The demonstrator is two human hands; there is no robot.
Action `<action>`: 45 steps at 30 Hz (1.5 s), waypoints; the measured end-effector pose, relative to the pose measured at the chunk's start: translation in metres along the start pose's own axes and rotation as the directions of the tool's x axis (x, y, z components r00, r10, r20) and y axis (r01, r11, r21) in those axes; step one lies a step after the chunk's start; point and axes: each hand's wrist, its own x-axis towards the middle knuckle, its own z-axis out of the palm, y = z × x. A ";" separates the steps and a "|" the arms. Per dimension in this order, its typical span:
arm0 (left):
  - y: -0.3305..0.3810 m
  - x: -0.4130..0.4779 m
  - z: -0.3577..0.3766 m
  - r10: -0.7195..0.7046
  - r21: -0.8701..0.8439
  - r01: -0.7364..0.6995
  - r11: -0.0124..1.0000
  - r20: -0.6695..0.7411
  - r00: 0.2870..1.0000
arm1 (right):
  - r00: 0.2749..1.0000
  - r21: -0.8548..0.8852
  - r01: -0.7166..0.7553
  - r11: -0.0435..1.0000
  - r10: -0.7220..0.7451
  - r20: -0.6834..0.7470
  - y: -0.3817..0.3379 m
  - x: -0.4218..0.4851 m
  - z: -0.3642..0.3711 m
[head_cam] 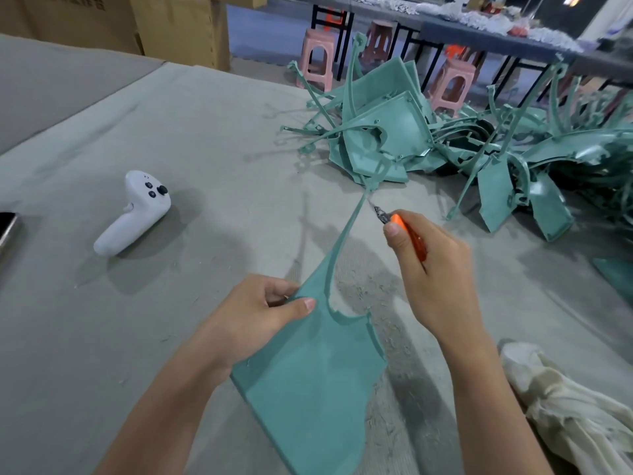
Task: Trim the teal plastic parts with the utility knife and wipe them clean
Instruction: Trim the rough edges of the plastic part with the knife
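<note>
Teal part (308,382) shows flat panel, thin curved arm, knife (398,221) perhaps touching.

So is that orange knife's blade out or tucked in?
Out: a dark metal tip projects from the orange utility knife, past the thumb of the right hand, toward the thin strip of the teal part.

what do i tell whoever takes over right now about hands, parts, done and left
Left hand grips the teal part at its wide end.
Right hand holds the knife, blade at the part's thin arm.
Pile of teal parts lies further back, rag at the right.
Done: shavings lie on the table.
Left: finish this trim, wipe it; pile's state unclear.
</note>
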 end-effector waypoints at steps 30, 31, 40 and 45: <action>-0.008 0.006 0.001 0.018 0.020 -0.019 1.000 0.025 1.000 | 0.990 -0.085 -0.123 0.989 0.116 -0.080 0.001 -0.001 -0.001; -0.008 0.005 0.001 0.025 0.017 -0.025 1.000 0.031 0.999 | 0.991 -0.077 -0.119 0.990 0.113 -0.078 0.001 -0.001 0.000; -0.007 0.007 0.002 0.026 0.032 -0.027 0.999 0.035 0.999 | 0.996 -0.040 -0.083 0.996 0.084 0.031 0.003 -0.003 0.004; -0.010 0.007 0.000 0.000 0.043 -0.002 0.999 0.053 0.999 | 0.994 -0.022 -0.095 0.995 0.093 -0.056 -0.001 -0.002 0.004</action>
